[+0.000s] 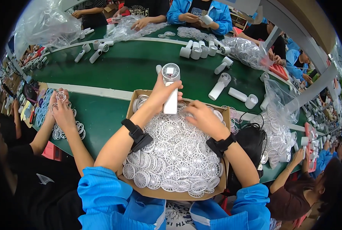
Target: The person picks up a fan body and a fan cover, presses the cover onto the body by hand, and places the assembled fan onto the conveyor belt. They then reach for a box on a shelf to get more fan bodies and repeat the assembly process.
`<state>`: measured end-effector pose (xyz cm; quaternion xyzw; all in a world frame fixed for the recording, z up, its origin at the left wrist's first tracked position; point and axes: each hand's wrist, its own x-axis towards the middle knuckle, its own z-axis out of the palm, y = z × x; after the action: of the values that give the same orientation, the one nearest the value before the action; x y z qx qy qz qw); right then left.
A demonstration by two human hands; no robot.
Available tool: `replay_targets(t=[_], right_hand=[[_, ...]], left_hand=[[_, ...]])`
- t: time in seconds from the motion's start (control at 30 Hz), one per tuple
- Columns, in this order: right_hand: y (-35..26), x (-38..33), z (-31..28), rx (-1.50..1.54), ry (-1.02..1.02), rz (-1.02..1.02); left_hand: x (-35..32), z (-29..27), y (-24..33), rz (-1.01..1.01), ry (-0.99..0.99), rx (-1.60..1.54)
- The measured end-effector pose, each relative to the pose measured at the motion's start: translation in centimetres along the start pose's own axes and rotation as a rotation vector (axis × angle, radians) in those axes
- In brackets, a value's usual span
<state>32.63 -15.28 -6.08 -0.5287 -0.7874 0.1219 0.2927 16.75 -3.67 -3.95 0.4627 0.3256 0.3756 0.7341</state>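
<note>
My left hand is wrapped round a white handheld fan body, held upright over the far edge of a cardboard box. Its round head has no grille on the visible side and shows a small white square at the centre. A second white rounded piece shows just left of that head, mostly hidden. My right hand hovers over the box, fingers bent and apart, close to the white round fan grilles that fill it. Nothing shows between those fingers.
A green conveyor belt crosses beyond the box. White fan bodies lie on it. At left, a co-worker's hands hold a grille. A black bag-like object and bagged grilles sit to the right.
</note>
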Motion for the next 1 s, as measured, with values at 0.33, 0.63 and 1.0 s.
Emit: replay_targets(t=[0.33, 0.63, 1.0], right_hand=[[-0.7, 1.1, -2.4, 0.093, 0.109, 0.182], [0.5, 1.5, -2.8, 1.035, 0.364, 0.463], [-9.4, -6.0, -5.6, -0.257, -0.818, 0.011]], left_hand=[[0.5, 0.0, -0.3, 0.08, 0.005, 0.101], [-0.4, 1.4, -0.9, 0.366, -0.246, 0.232], [-0.7, 1.5, -0.3, 0.388, -0.267, 0.161]])
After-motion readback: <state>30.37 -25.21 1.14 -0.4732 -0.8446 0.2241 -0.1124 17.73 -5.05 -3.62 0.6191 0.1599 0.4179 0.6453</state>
